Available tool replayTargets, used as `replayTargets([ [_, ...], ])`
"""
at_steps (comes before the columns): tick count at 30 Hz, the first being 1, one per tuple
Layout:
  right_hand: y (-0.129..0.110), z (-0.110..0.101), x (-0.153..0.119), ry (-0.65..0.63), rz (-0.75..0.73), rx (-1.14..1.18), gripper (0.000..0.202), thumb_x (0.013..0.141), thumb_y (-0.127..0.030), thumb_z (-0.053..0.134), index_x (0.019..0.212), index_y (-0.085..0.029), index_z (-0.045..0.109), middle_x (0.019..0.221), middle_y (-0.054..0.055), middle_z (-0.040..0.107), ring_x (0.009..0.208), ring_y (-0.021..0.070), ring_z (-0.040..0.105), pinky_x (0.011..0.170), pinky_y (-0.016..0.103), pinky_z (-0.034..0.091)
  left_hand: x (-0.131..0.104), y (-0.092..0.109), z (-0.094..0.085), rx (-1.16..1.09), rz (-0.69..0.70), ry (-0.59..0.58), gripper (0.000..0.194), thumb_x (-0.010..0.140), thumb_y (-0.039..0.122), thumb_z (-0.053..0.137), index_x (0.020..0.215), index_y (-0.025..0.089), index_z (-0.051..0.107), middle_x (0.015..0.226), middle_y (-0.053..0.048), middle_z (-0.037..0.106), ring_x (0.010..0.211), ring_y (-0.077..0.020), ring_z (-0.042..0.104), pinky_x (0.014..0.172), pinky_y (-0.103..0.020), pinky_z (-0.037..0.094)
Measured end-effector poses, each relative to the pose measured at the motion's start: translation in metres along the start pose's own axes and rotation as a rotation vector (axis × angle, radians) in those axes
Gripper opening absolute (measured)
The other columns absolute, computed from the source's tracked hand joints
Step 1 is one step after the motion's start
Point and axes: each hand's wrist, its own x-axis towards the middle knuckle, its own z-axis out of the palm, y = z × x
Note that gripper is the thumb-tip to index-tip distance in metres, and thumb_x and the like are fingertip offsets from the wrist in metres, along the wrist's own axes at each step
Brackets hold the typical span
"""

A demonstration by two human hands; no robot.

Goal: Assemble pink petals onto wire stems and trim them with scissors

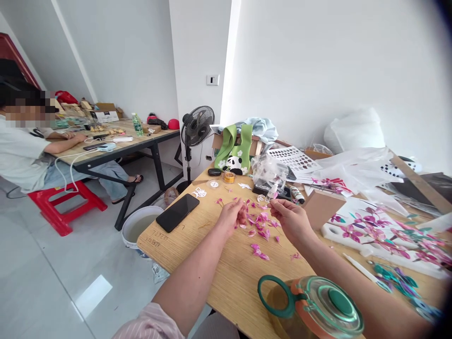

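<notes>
Now both hands work above the wooden table [197, 263], near its middle, and they are apart from each other. The left hand [232, 214] has its fingers curled inward; whether something thin is between them, I cannot tell. The right hand [288, 215] brings thumb and forefinger together, but what they pinch is too small to tell. Just beyond its fingertips appears a small clear bottle [272, 191]; I cannot see if they touch it.

The pink petals [262, 218] lie loosely scattered on the table, mostly between the two hands, and some lie nearer to the body. To the left of the left hand rests a black phone [178, 213], and farther back, a golden roll [229, 178] lies before a green bag [233, 157] with a panda on it. A glass jar [328, 301] with a green lid stands close at the front, beside the right forearm.

On the left, another person [21, 155] sits on a red stool [61, 214] at another table [120, 127].
</notes>
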Motion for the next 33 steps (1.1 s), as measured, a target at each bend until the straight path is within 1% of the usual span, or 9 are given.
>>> replayTargets([
  [4, -0.007, 0.008, 0.001, 0.006, 0.002, 0.051, 0.030, 0.052, -0.044, 0.081, 0.061, -0.020, 0.065, 0.063, 0.003, 0.063, 0.054, 0.0130, 0.050, 0.052, 0.029, 0.042, -0.002, 0.002, 0.001, -0.224, -0.114, -0.042, 0.061, 0.069, 0.070, 0.055, 0.081, 0.010, 0.062, 0.060, -0.002, 0.060, 0.045, -0.0101, 0.053, 0.051, -0.027, 0.048],
  [7, -0.013, 0.016, 0.003, 0.011, -0.009, 0.080, 0.028, 0.052, -0.041, 0.081, 0.062, -0.020, 0.065, 0.064, 0.003, 0.063, 0.054, 0.0133, 0.051, 0.053, 0.030, 0.043, -0.006, 0.002, 0.004, -0.285, -0.097, -0.155, 0.060, 0.071, 0.065, 0.059, 0.089, 0.007, 0.065, 0.076, -0.009, 0.066, 0.060, -0.0135, 0.061, 0.063, -0.029, 0.051],
  [10, -0.015, 0.024, 0.005, 0.012, -0.020, 0.107, 0.027, 0.053, -0.039, 0.081, 0.063, -0.020, 0.065, 0.065, 0.003, 0.064, 0.054, 0.0135, 0.051, 0.053, 0.030, 0.042, -0.010, 0.002, 0.006, -0.336, -0.066, -0.280, 0.067, 0.070, 0.069, 0.056, 0.091, 0.007, 0.067, 0.091, -0.015, 0.068, 0.074, -0.0171, 0.063, 0.073, -0.032, 0.051],
  [12, -0.015, 0.029, 0.005, 0.009, -0.026, 0.125, 0.026, 0.054, -0.038, 0.081, 0.063, -0.021, 0.064, 0.065, 0.002, 0.064, 0.054, 0.0132, 0.051, 0.053, 0.030, 0.042, -0.013, 0.002, 0.007, -0.345, -0.022, -0.325, 0.065, 0.064, 0.067, 0.063, 0.092, 0.008, 0.068, 0.095, -0.015, 0.068, 0.077, -0.0182, 0.063, 0.076, -0.033, 0.050],
  [14, -0.013, 0.033, 0.005, 0.000, -0.028, 0.138, 0.025, 0.055, -0.038, 0.080, 0.064, -0.022, 0.064, 0.061, 0.000, 0.061, 0.052, 0.0121, 0.049, 0.052, 0.029, 0.041, -0.014, 0.003, 0.009, -0.324, 0.023, -0.338, 0.057, 0.058, 0.053, 0.077, 0.094, 0.010, 0.068, 0.095, -0.013, 0.068, 0.076, -0.0177, 0.063, 0.077, -0.033, 0.050],
  [17, -0.009, 0.037, 0.002, -0.026, -0.019, 0.143, 0.025, 0.054, -0.038, 0.081, 0.064, -0.021, 0.066, 0.058, -0.002, 0.057, 0.051, 0.0104, 0.046, 0.051, 0.027, 0.039, -0.015, 0.004, 0.011, -0.314, 0.057, -0.275, 0.048, 0.054, 0.034, 0.084, 0.093, 0.011, 0.068, 0.089, -0.008, 0.069, 0.072, -0.0155, 0.063, 0.075, -0.032, 0.049],
  [20, -0.004, 0.040, -0.001, -0.043, -0.004, 0.135, 0.027, 0.051, -0.037, 0.083, 0.064, -0.020, 0.067, 0.059, -0.002, 0.058, 0.051, 0.0097, 0.045, 0.050, 0.026, 0.038, -0.013, 0.003, 0.012, -0.365, 0.071, -0.167, 0.041, 0.055, 0.028, 0.084, 0.088, 0.011, 0.069, 0.079, -0.006, 0.068, 0.066, -0.0129, 0.062, 0.072, -0.030, 0.049],
  [24, 0.001, 0.041, -0.003, -0.069, 0.009, 0.131, 0.027, 0.051, -0.036, 0.084, 0.064, -0.019, 0.068, 0.059, -0.003, 0.059, 0.052, 0.0089, 0.046, 0.051, 0.024, 0.038, -0.011, 0.002, 0.011, -0.396, 0.077, -0.093, 0.032, 0.053, 0.025, 0.085, 0.077, 0.010, 0.070, 0.070, -0.004, 0.068, 0.063, -0.0117, 0.061, 0.068, -0.027, 0.048],
  [33, 0.005, 0.046, -0.007, -0.143, 0.012, 0.137, 0.032, 0.053, -0.042, 0.083, 0.065, -0.019, 0.064, 0.061, -0.002, 0.061, 0.056, 0.0120, 0.054, 0.055, 0.027, 0.044, -0.011, 0.002, 0.012, -0.341, 0.088, -0.039, 0.028, 0.049, 0.025, 0.085, 0.067, 0.011, 0.069, 0.062, -0.003, 0.065, 0.057, -0.0094, 0.057, 0.060, -0.025, 0.043],
])
